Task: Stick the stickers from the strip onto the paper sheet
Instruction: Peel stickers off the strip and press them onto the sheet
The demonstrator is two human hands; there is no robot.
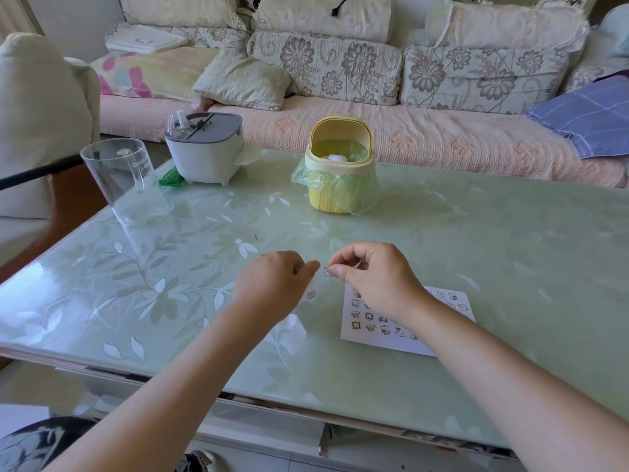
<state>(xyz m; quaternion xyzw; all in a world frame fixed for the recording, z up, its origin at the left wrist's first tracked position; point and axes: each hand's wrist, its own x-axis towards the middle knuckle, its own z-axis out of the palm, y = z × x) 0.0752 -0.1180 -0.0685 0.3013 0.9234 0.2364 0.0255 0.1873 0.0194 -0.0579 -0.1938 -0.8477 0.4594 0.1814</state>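
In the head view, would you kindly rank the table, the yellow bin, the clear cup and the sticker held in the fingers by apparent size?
1. Table, by far the largest.
2. Yellow bin and clear cup: they look about alike, so I will not rank them.
3. Sticker, pinched by the right hand, smallest.

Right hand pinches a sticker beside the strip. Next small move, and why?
Probably lower the small printed sticker in the right hand onto a bare patch of the white paper sheet: it looks clear of the transparent strip the left hand holds, and the sheet lies below.
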